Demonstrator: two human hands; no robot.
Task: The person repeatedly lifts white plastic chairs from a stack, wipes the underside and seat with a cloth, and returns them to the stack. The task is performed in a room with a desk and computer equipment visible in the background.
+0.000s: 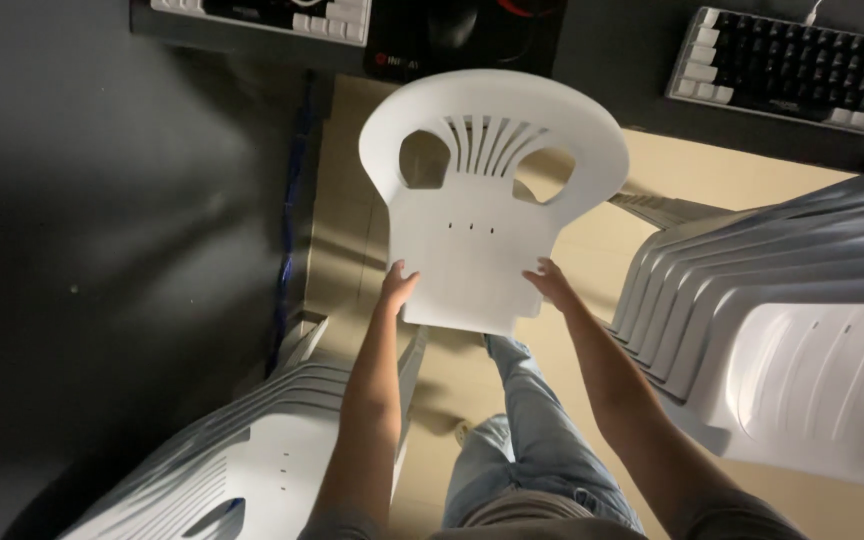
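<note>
White plastic chair, slotted backrest, held aloft

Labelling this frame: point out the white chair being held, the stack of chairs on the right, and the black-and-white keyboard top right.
white chair [472, 240], head view, on the seat panel below the backrest slots.
stack of chairs [812, 370], head view, on the top chair's seat.
black-and-white keyboard [797, 70], head view, on the dark middle keys.
</note>
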